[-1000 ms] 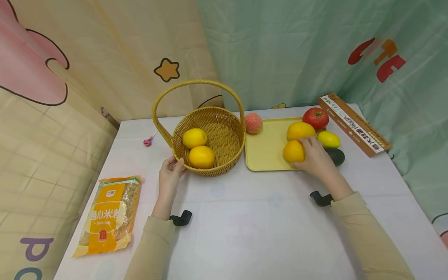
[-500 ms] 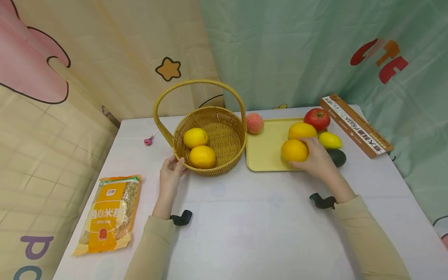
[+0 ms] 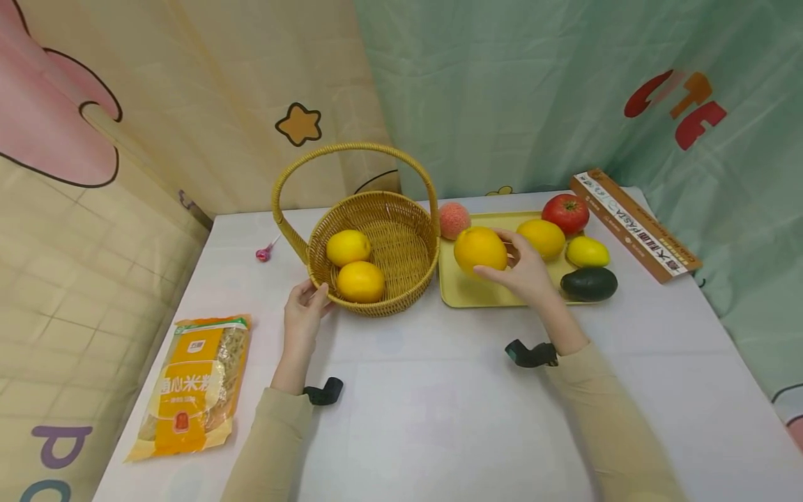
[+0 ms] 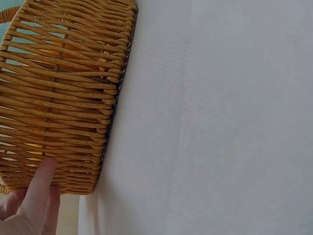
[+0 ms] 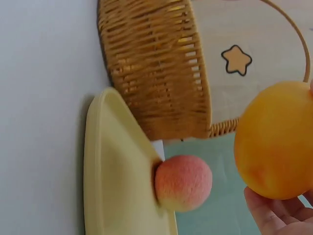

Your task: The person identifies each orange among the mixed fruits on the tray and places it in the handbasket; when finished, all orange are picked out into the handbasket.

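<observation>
My right hand grips a smooth, rounded yellow-orange fruit, thumb at the near side and fingers behind. In the head view the fruit overlaps the left part of the pale yellow tray; the right wrist view shows it above tray level. My left hand holds the near left side of a woven basket with a tall handle, thumb at the rim. In the left wrist view a finger lies against the wicker wall. Two yellow fruits, one behind the other, lie in the basket's left half.
A peach sits between basket and tray. At the tray's right are a tomato, a yellow fruit, a lemon and a dark green avocado. Beyond lies a pasta box; at left, a lollipop and noodle bag.
My right hand has lifted the yellow-orange fruit from the tray's right side and carried it left toward the basket, uncovering the avocado. My left hand has stayed on the basket.
</observation>
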Available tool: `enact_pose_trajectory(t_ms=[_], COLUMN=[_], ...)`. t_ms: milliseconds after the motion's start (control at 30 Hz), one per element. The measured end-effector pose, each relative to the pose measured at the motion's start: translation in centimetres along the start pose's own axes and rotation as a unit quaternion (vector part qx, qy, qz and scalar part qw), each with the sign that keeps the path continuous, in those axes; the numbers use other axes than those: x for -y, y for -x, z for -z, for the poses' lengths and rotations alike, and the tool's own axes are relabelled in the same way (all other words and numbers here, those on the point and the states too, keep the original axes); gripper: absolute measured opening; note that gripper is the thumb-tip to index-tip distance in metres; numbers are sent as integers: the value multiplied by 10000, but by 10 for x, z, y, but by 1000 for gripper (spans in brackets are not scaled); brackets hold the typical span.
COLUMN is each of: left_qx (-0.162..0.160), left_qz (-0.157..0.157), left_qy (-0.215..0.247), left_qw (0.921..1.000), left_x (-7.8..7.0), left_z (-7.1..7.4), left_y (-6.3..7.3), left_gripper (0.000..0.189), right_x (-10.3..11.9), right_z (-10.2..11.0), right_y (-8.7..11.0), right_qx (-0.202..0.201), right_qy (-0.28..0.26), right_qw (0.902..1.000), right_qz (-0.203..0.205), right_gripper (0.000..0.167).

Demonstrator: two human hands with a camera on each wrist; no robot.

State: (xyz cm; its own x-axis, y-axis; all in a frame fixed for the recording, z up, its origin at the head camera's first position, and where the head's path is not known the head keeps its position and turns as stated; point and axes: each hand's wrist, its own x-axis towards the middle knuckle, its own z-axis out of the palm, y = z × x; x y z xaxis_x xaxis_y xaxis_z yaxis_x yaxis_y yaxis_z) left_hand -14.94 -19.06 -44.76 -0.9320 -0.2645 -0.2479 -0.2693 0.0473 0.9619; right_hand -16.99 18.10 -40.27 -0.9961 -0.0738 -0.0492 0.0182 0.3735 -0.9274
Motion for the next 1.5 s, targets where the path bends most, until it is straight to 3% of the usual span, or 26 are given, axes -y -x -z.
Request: enact_pose_trajectory(t_ms=[167,400,667,933,1133,1300,1500], left_qx=[-38,-57,-52,-122,-124,-120,-129], left_qz=[-6,19,15,22,51,27,11], left_qy=[36,25,29,-17,-35,13,1], left_qw=[10000,10000,10000,9999,9999,9999,9999], left_x=[-1,1,0,-1,-3,-3,-4], left_z=[0,-1,-2,-2,-3,-4,-3], left_y=[1,0,2,2,4,4,3], left_gripper=[53,55,54,52,52,52,52], right_x=[21,37,45,51,49,46,46], right_z=[-32,-69,-98,-117,-123,-128,-132], right_y=[-11,-34,-57,-74,-83,-90,-94], right_qx=[241,447,406,400,537,657,948], right_qy=[-695,-594,387,1309,1739,2224,2922], right_qw=[9970,9959,9972,9875,9812,9699,9475], right_qz=[244,516,498,787,639,745,893], right_gripper=[78,81,87,83,82,81,79])
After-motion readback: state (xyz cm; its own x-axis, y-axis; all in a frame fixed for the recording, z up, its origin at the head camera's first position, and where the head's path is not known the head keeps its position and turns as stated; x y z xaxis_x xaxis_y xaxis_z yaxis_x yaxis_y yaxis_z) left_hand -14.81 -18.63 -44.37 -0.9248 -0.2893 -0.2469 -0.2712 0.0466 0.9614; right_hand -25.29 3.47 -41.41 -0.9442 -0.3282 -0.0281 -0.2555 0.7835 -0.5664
